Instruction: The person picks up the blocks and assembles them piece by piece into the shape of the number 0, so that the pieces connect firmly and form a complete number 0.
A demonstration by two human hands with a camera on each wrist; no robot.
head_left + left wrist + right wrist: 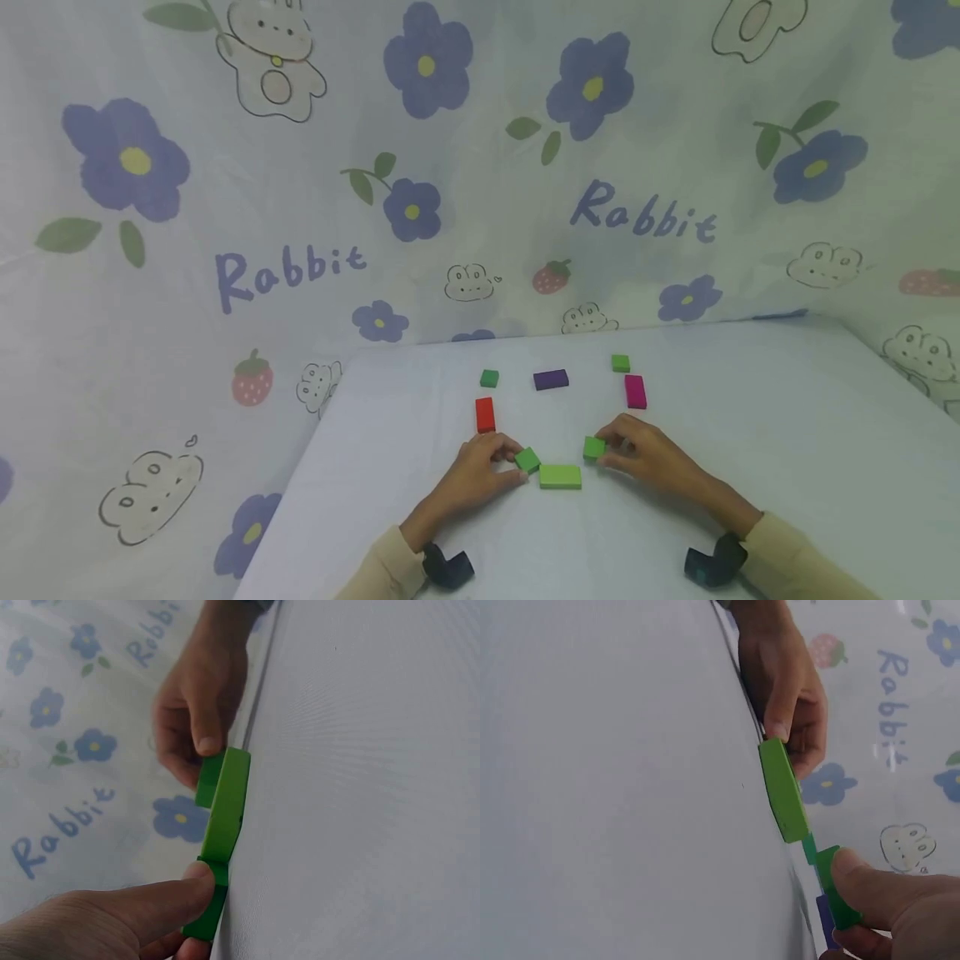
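Left hand: the left hand [474, 473] pinches a small green cube [527, 460] between thumb and fingers, gap only as wide as the cube; cube sits at the hand's right side, turned at an angle.
Right hand: the right hand [654, 454] pinches another small mid-green cube [594, 448] by thumb and fingertips, the hand likewise open no wider than its cube; cube at the hand's left side.
Light green block: a flat, oblong light green block [560, 477] lies on the white table [750, 417] between the hands, held by neither; left-hand cube right at its left end, contact hard to tell; right-hand cube just beyond its right end, slightly farther from the person.
Red block: an oblong red block [485, 415] lies just past the left hand; whether they touch, cannot tell.
Magenta block: an oblong magenta block [635, 392] lies beyond the right hand, apart from it.
Far row: dark green cube [489, 378] at left, oblong purple block [551, 380] in the middle, bright green cube [620, 363] at right; all beyond both hands, well apart from each other.
Backdrop: white flower-and-rabbit printed cloth [480, 167] behind the table.
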